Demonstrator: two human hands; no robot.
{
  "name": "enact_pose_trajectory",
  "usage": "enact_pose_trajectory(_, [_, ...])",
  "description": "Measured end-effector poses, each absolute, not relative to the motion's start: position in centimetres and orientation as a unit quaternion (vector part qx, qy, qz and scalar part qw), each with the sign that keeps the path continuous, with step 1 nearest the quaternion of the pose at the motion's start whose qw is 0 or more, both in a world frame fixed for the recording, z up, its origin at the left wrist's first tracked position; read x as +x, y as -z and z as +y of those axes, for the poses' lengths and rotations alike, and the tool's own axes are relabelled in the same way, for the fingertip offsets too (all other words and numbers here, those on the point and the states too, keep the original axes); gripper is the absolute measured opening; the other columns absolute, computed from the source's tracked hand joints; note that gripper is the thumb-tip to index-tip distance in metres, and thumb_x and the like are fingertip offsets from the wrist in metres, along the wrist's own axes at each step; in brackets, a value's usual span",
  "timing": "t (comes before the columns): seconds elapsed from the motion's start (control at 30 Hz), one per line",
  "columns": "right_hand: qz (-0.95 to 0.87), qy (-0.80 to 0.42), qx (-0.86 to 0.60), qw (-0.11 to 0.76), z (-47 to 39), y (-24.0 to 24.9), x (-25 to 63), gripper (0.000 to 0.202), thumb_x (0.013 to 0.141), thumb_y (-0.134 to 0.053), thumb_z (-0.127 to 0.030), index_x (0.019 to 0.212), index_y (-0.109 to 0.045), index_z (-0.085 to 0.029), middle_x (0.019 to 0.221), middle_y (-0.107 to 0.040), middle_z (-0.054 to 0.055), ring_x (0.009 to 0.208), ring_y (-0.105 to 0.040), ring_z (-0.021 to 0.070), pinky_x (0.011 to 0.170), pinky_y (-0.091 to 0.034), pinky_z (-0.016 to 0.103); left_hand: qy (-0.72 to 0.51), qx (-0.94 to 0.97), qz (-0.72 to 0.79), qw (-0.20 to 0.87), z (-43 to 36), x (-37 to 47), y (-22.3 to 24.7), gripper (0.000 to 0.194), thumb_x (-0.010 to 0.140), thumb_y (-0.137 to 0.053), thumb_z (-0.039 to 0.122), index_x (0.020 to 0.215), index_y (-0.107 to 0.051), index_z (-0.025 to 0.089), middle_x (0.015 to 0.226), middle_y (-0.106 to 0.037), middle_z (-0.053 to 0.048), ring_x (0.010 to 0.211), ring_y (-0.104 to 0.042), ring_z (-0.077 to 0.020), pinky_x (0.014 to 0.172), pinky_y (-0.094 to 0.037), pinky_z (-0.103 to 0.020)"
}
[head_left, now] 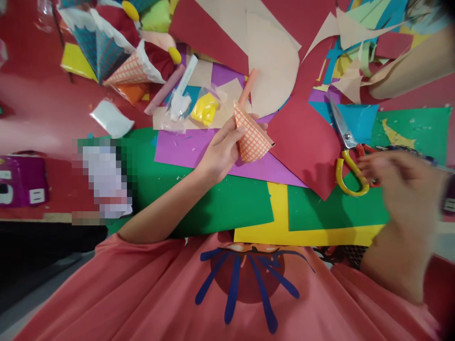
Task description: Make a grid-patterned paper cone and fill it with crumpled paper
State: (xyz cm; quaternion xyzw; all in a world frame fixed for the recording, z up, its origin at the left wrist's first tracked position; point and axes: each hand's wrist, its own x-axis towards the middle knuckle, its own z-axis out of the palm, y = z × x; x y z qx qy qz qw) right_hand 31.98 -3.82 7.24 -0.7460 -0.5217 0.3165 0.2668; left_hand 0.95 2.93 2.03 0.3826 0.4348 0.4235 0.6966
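Note:
My left hand (223,148) holds a small cone (251,137) with an orange-and-white grid pattern, its wide rim toward the lower right, over purple paper (181,149). Just beyond the cone lies an orange stick (248,87). At the right, my right hand (401,177) is blurred by motion, its fingers near the handles of scissors (350,147) with yellow and red grips. Whether it touches them or holds anything is unclear. The scissor blades rest on blue paper (360,121). A red sheet (307,142) lies between the two hands.
Finished-looking cones (131,66) with white frills stand at the upper left. Near them are a white marker (187,73) and a bag of yellow clay (205,109). Another person's arm (415,64) reaches in at the upper right, by beige paper scraps (350,80).

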Motion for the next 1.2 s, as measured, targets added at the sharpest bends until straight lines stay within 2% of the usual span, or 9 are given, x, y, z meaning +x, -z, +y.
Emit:
enact_pose_trajectory(0.07, [-0.573, -0.421, -0.659, 0.245, -2.8, -6.9, 26.5, 0.012, 0.083, -0.065, -0.034, 0.089, -0.073, -0.027, 0.094, -0.073, 0.005, 0.081, -0.066, 0.0148, 0.066, -0.049, 0.027, -0.429, 0.382, 0.433, 0.694, 2.8, 1.1, -1.9, 0.027, 0.09, -0.048, 0.035, 0.11, -0.055, 0.019, 0.121, -0.063, -0.009, 0.136, -0.045, -0.0255, 0.11, -0.041, -0.046])
enact_pose_trajectory(0.13, [-0.583, -0.505, -0.586, 0.248, -1.8, -6.0, 22.6, 0.018, 0.084, -0.064, -0.037, 0.093, -0.073, -0.024, 0.097, -0.072, 0.005, 0.083, -0.067, 0.0143, 0.061, -0.049, 0.024, -0.435, 0.382, 0.428, 0.694, 2.6, 1.3, -1.7, 0.027, 0.09, -0.049, 0.037, 0.111, -0.054, 0.02, 0.123, -0.062, -0.008, 0.137, -0.044, -0.0252, 0.111, -0.04, -0.045])
enact_pose_trajectory(0.27, [-0.485, -0.627, -0.536, 0.29, -0.3, -3.8, 19.1, 0.033, 0.081, -0.065, -0.048, 0.099, -0.068, -0.02, 0.063, -0.065, -0.002, 0.042, -0.053, 0.0069, 0.038, -0.037, 0.019, -0.449, 0.384, 0.41, 0.695, 2.4, 1.6, -1.6, 0.028, 0.091, -0.048, 0.038, 0.114, -0.053, 0.022, 0.131, -0.058, -0.006, 0.137, -0.044, -0.0238, 0.109, -0.042, -0.042])
enact_pose_trajectory(0.37, [-0.416, -0.674, -0.525, 0.312, 0.3, -2.7, 18.3, 0.031, 0.079, -0.068, -0.049, 0.088, -0.063, -0.019, 0.043, -0.051, -0.008, 0.031, -0.043, 0.0059, 0.031, -0.029, 0.018, -0.447, 0.381, 0.414, 0.696, 2.2, 1.7, -1.7, 0.031, 0.092, -0.046, 0.04, 0.119, -0.051, 0.024, 0.139, -0.053, -0.005, 0.138, -0.043, -0.0241, 0.104, -0.047, -0.041])
enact_pose_trajectory(0.5, [-0.349, -0.701, -0.511, 0.355, 0.4, -2.3, 17.6, 0.032, 0.076, -0.071, -0.048, 0.076, -0.053, -0.021, 0.04, -0.047, -0.011, 0.027, -0.038, 0.0049, 0.026, -0.023, 0.017, -0.452, 0.382, 0.414, 0.691, 2.1, 1.6, -1.7, 0.034, 0.091, -0.049, 0.044, 0.12, -0.049, 0.026, 0.148, -0.045, -0.005, 0.139, -0.04, -0.0246, 0.101, -0.049, -0.038])
enact_pose_trajectory(0.77, [-0.35, -0.701, -0.45, 0.428, 1.8, -1.5, 20.0, 0.022, 0.082, -0.066, -0.034, 0.077, -0.049, -0.022, 0.054, -0.049, -0.011, 0.029, -0.045, 0.0037, 0.025, -0.027, 0.016, -0.425, 0.409, 0.343, 0.731, 1.9, 1.1, -1.1, 0.046, 0.076, -0.067, 0.035, 0.117, -0.049, 0.026, 0.139, -0.054, -0.004, 0.139, -0.041, -0.026, 0.11, -0.04, -0.044])
enact_pose_trajectory(0.87, [-0.382, -0.735, -0.407, 0.385, 2.5, -1.4, 21.3, 0.021, 0.082, -0.068, -0.033, 0.08, -0.051, -0.021, 0.055, -0.052, -0.01, 0.033, -0.052, 0.0053, 0.031, -0.036, 0.016, -0.414, 0.408, 0.352, 0.734, 2.2, 0.8, -0.7, 0.043, 0.08, -0.065, 0.036, 0.118, -0.05, 0.025, 0.133, -0.058, -0.004, 0.132, -0.049, -0.0261, 0.106, -0.043, -0.042])
enact_pose_trajectory(1.0, [-0.419, -0.761, -0.372, 0.328, 2.7, -1.9, 22.1, 0.019, 0.084, -0.068, -0.032, 0.081, -0.055, -0.018, 0.058, -0.061, -0.005, 0.044, -0.061, 0.0083, 0.043, -0.049, 0.018, -0.343, 0.453, 0.376, 0.732, 2.8, 0.2, -0.8, 0.035, 0.078, -0.067, 0.024, 0.112, -0.059, 0.022, 0.128, -0.062, -0.004, 0.123, -0.056, -0.0214, 0.101, -0.046, -0.033])
enact_pose_trajectory(1.2, [-0.436, -0.759, -0.367, 0.314, 2.8, -2.4, 22.3, 0.019, 0.081, -0.071, -0.033, 0.078, -0.062, -0.017, 0.063, -0.067, -0.002, 0.051, -0.064, 0.0091, 0.05, -0.052, 0.019, -0.243, 0.521, 0.383, 0.723, 3.6, -0.7, -1.3, 0.03, 0.077, -0.062, 0.015, 0.107, -0.065, 0.019, 0.111, -0.07, -0.004, 0.102, -0.065, -0.0154, 0.082, -0.052, -0.024])
